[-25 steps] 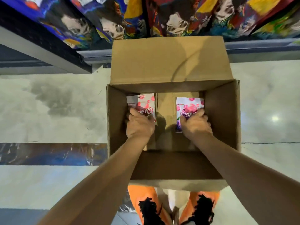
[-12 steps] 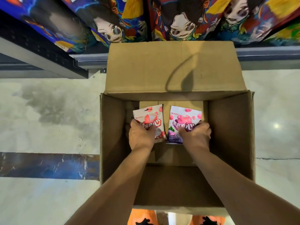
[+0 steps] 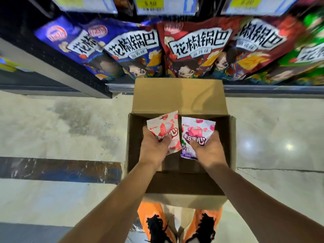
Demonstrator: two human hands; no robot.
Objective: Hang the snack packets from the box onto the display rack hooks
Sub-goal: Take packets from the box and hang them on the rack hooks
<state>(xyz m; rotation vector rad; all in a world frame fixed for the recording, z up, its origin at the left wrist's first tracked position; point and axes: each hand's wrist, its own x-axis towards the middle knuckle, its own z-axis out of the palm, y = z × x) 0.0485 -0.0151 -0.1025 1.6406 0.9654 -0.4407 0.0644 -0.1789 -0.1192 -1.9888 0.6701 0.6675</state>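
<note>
The left hand [image 3: 154,146] grips a pink-and-white foil snack packet [image 3: 165,128] over the open brown cardboard box [image 3: 178,95]; the right hand [image 3: 208,149] pinches a purple-and-white foil snack packet [image 3: 196,128] just beside it; large blue and red snack bags [image 3: 194,48] hang beyond.

The box [image 3: 178,95] is plain brown. The pink packet [image 3: 164,127] shows red fruit on white; the purple packet [image 3: 198,128], pink fruit on white. The bags [image 3: 192,48] are blue, red and green, with cartoon faces. The shoes [image 3: 146,212] are orange.
</note>
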